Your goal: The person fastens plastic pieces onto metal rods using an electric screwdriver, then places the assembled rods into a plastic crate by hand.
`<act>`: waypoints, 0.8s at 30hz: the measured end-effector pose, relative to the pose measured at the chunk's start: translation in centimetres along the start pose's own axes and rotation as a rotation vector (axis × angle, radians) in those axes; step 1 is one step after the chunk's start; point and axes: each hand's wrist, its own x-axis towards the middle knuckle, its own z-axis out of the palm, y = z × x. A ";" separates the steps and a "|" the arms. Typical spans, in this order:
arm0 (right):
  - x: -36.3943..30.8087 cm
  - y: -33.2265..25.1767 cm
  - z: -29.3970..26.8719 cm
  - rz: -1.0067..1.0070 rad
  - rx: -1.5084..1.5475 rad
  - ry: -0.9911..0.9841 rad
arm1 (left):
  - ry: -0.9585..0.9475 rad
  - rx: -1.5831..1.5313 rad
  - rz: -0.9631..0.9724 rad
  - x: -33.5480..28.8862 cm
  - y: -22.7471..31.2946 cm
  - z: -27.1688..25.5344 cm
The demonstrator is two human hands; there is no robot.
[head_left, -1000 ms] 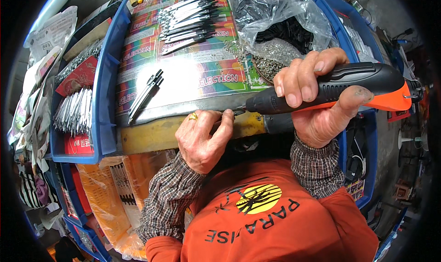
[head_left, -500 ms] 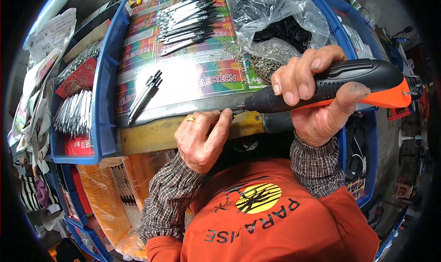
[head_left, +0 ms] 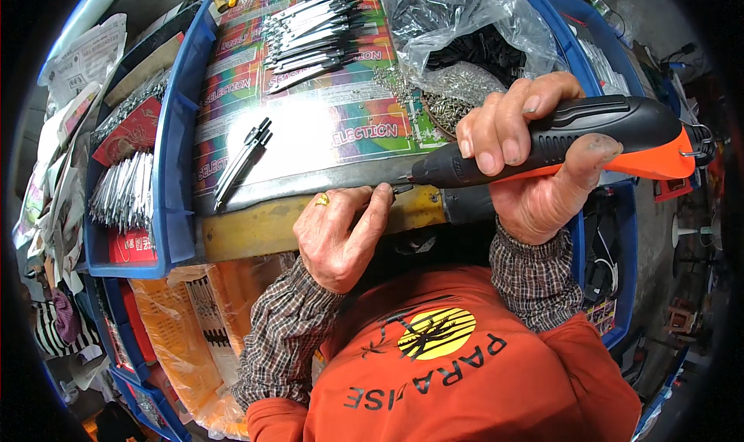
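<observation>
Your right grip (head_left: 533, 203) is wrapped around the black-and-orange driver (head_left: 612, 124); your left hand (head_left: 339, 239) pinches a small dark part (head_left: 401, 189) at the front edge of the table (head_left: 310, 223). Best practice: keep nose (head_left: 428, 169) and part aligned, pressure light. Room lies leftward, short of the slim pieces (head_left: 242, 167); loose fasteners (head_left: 440, 113) crowd beyond the driver.
</observation>
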 end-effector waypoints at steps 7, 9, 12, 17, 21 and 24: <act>0.0 0.0 0.1 0.007 0.002 0.009 | 0.003 0.017 -0.012 0.4 0.1 0.1; 0.0 0.1 0.1 0.007 0.002 0.009 | -0.002 0.029 -0.010 0.3 0.1 0.1; -0.1 0.1 0.0 0.005 0.007 0.006 | 0.008 0.030 -0.005 0.3 0.1 0.0; -0.2 0.0 0.3 0.019 -0.029 0.052 | -0.018 0.006 -0.012 0.1 0.1 -0.2; -0.2 0.0 0.4 0.022 -0.038 0.057 | 0.006 0.003 -0.011 0.2 0.1 0.0; -0.2 0.0 0.5 0.024 -0.044 0.065 | 0.038 -0.029 -0.028 0.2 0.1 0.0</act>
